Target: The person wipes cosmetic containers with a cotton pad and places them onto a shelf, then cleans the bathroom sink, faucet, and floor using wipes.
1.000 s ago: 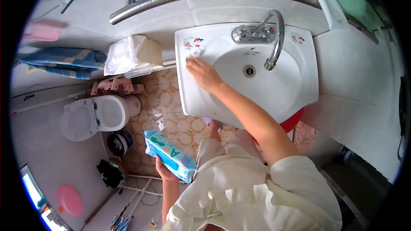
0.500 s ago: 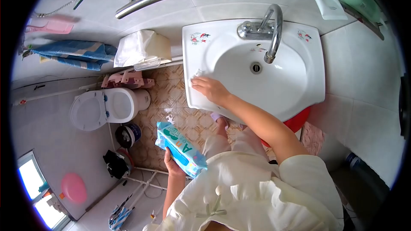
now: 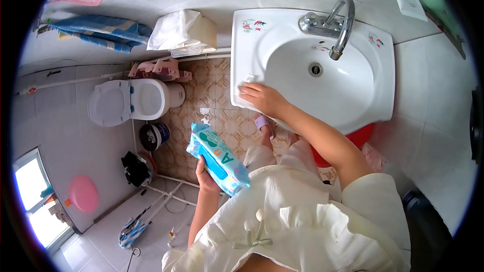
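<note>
My left hand (image 3: 206, 175) is closed around a blue pack of wet wipes (image 3: 218, 159), holding it in front of my body, its side with a blue flap partly under my thumb. A white washbasin (image 3: 244, 53) with small red flower prints stands ahead. On its left rim, near the front corner, my right hand (image 3: 263, 98) presses down, fingers together. A bit of white wipe (image 3: 250, 77) shows beyond the fingertips; the rest is hidden under the hand. The chrome faucet (image 3: 345, 27) arches over the bowl, and no water is seen running.
To the left are a toilet (image 3: 148, 99) with its lid up, a dark bucket (image 3: 154, 137) and a pink plastic stool (image 3: 160, 69). A white tissue bag (image 3: 174, 30) hangs by the wall. Below the basin sits a red tub (image 3: 360, 137). White scraps (image 3: 204, 112) lie on the tiled floor.
My right hand has slid with the wipe along the basin's left rim toward its front corner. My view has shifted, so the basin appears higher and further right. The left hand still holds the pack.
</note>
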`<state>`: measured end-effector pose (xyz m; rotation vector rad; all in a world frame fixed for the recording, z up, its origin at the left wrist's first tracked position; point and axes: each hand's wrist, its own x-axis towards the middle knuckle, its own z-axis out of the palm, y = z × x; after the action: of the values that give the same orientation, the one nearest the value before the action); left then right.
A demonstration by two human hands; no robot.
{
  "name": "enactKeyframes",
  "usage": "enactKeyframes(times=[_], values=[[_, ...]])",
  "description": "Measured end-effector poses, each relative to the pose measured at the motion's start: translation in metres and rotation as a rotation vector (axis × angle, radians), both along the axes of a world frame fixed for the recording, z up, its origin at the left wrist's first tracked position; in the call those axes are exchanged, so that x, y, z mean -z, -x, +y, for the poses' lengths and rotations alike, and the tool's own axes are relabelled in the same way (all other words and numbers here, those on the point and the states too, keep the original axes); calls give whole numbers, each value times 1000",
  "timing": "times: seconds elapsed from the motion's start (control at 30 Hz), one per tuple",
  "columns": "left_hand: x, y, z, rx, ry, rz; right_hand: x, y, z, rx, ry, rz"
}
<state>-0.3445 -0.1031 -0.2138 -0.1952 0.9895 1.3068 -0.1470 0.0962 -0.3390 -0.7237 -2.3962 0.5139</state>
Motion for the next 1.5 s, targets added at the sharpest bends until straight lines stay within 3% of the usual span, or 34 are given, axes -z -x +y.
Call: enactKeyframes(times=[0.3, 0.4, 0.47, 0.5, 0.57, 0.67, 0.73, 0.8, 0.83, 0.9, 0.93, 1.0, 1.13, 1.23, 1.3, 1.43, 1.5], values=[[7, 6, -13, -75, 14, 0, -12, -51, -50, 156, 155, -62], [7, 6, -15, -66, -38, -66, -14, -70, -57, 237, 337, -20], [7, 4, -15, -83, -55, -72, -9, -82, -46, 284, 878, 136], [4, 0, -14, -78, -51, -71, -14, -85, -41, 289, 882, 139], [-5, -7, -8, -50, -31, -16, -29, -91, -26, 482, 1611, 1096], [-3, -9, -9, -43, -30, -6, -14, -85, -15, 309, 1674, 1237], [-4, -11, -9, -31, -14, -2, 2, -72, -20, 290, 1656, 1211], [-3, -12, -9, -15, 1, -4, 19, -56, -27, 457, 1297, 675], [-2, -13, -9, -5, 2, 0, 16, -53, -31, 470, 1293, 683], [2, -11, -10, 13, 17, -7, 8, -50, -50, 460, 534, 305], [1, -11, -9, 24, 19, -11, 1, -55, -58, 472, 533, 303], [1, -14, -6, 34, 7, 0, -13, -67, -75, 372, 283, 130], [1, -18, -4, 51, 5, 4, -5, -113, -105, 340, 181, 77], [7, -11, -6, 71, -13, 9, 2, -146, -99, 426, 365, 12], [6, -14, -4, 62, -18, 44, 14, -160, -74, 537, 294, -3], [2, -20, -2, 96, 14, 30, -20, -140, 30, 569, -44, 98], [-6, -23, 2, 119, 13, 35, -46, -129, 66, 670, 38, 125]])
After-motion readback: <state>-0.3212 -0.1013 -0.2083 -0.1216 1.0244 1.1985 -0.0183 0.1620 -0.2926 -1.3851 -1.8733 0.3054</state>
